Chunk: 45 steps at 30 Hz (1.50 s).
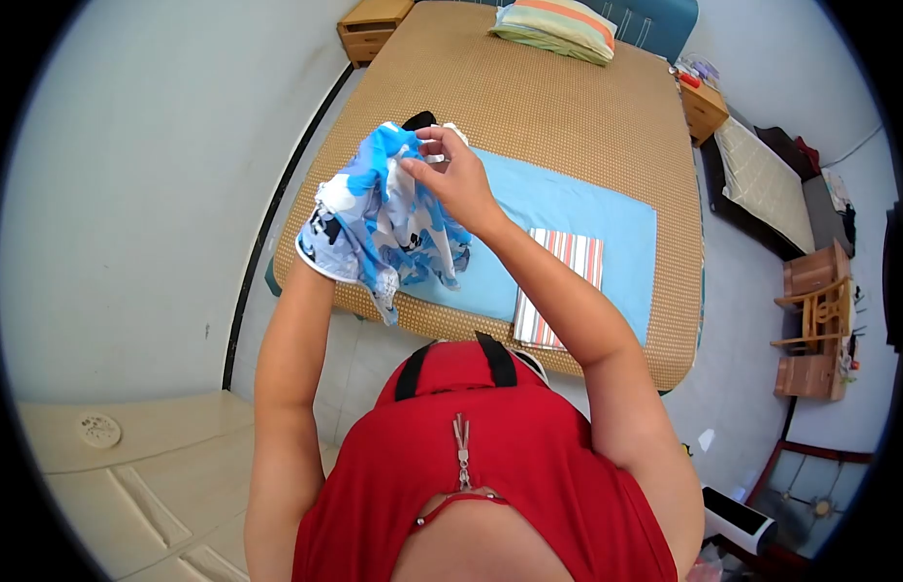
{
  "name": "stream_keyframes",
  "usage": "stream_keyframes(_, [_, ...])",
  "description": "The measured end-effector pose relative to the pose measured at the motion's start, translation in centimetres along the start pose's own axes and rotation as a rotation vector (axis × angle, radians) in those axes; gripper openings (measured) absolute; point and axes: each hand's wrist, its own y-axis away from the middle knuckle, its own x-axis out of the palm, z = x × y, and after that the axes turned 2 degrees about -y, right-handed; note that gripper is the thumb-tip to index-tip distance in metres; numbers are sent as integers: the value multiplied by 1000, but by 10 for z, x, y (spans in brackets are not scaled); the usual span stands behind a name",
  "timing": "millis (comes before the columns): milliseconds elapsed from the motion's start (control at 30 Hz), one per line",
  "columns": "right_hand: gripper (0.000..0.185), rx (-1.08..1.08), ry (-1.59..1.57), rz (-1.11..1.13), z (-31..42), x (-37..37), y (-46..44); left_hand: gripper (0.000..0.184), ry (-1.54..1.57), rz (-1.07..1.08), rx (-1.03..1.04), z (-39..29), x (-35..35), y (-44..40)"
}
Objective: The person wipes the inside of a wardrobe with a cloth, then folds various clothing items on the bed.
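- The bed (626, 116), covered with a tan woven mat, spreads out beneath and beyond the fingers of both hands.
- On the mat, below the right-hand fingers and stretching to their right, lies a light blue cloth (587, 202), flat.
- I see the patterned garment (359, 184), blue, white and grey with black marks, bunched up in the air just left of the right-hand fingers, above the near left part of the bed.
- Far beyond the fingers, toward the headboard, pillows (558, 29) sit stacked, the top one striped.
- Nearer the person than the right-hand fingers, and to their right, a folded striped cloth (580, 257) rests on the blue one, partly behind the right forearm.
- The right hand (456, 179) is at the garment's upper edge, thumb and forefinger curved with their tips apart; whether the other fingers grip fabric, I can't tell.
- The left hand is hidden inside the garment, its forearm (294, 339) entering at the white-trimmed opening; how those fingers stand, I can't tell.
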Motion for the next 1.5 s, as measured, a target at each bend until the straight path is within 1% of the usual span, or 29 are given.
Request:
stream_keyframes(67, [38, -44, 67, -63, 1, 7, 2, 29, -257, 11, 41, 14, -16, -22])
stream_keyframes(100, [34, -54, 103, -86, -2, 7, 2, 28, -195, -24, 56, 24, -18, -24])
stream_keyframes(167, [27, -69, 172, -136, -8, 8, -3, 32, -493, 23, 227, 32, -29, -35])
stream_keyframes(200, [25, -95, 218, -128, -12, 8, -7, 35, -642, 47, 308, 33, -35, -36])
stream_keyframes(233, [24, -115, 263, -116, -18, 8, -11, 54, -1180, 223, 541, 21, -37, -34])
stream_keyframes(267, [23, -132, 306, -102, -24, 7, -11, 75, -1632, 306, 905, 10, -40, -32])
stream_keyframes(300, [21, -12, 224, -60, -16, 9, -10, 65, -1558, 276, 759, 12, -42, -32])
stream_keyframes(333, [21, 17, 108, -23, -7, 9, -11, 55, -1482, 248, 619, 16, -42, -31])
stream_keyframes(367, [21, 46, -8, 12, 1, 9, -12, 40, -902, 115, 261, 29, -38, -35])
stream_keyframes(433, [20, 141, -234, 116, 23, 9, -13, 37, -985, 40, 522, 47, -34, -31])
stream_keyframes(467, [21, 156, -285, 174, 33, 10, -12, 35, -1024, 0, 656, 54, -33, -30])
stream_keyframes(500, [21, 169, -334, 234, 37, 8, -9, 39, -918, -105, 619, 67, -35, -35])
stream_keyframes(533, [21, 181, -383, 295, 41, 7, -6, 38, -867, -100, 635, 77, -39, -36])
stream_keyframes(600, [21, 163, -347, 408, 53, -4, 11, 37, -790, -106, 645, 95, -43, -37])
stream_keyframes(667, [21, 168, -309, 533, 57, -10, 31, 37, -745, -142, 611, 101, -48, -34])
stream_keyframes(733, [20, 87, -18, 674, 64, -22, 52, 37, -696, -189, 573, 101, -57, -32])
stream_keyframes(800, [22, 426, 52, 795, 60, -32, 74, 38, -622, -249, 537, 93, -70, -29])
stream_keyframes(867, [23, 445, 37, 844, 36, -38, 95, 38, -528, -318, 511, 80, -86, -25])
stream_keyframes(900, [23, 326, 40, 837, 26, -37, 105, 38, -478, -350, 498, 73, -95, -22])
stream_keyframes(933, [22, 271, 63, 860, 10, -36, 113, 38, -430, -377, 493, 64, -103, -17])
stream_keyframes(1000, [21, 272, 57, 884, -5, -32, 127, 38, -337, -424, 484, 46, -119, -5])
stream_keyframes(1133, [22, 145, -56, 934, -9, -2, 137, 39, -213, -495, 477, 16, -145, 41])
stream_keyframes(1333, [23, 76, -96, 1240, -13, 42, 143, 40, -171, -577, 455, -3, -161, 112])
stream_keyframes(1467, [17, 27, -262, 1221, -35, 63, 156, 40, -184, -614, 428, -6, -159, 144])
stream_keyframes(1500, [17, 77, -300, 1278, -37, 69, 157, 40, -184, -620, 424, -5, -157, 150])
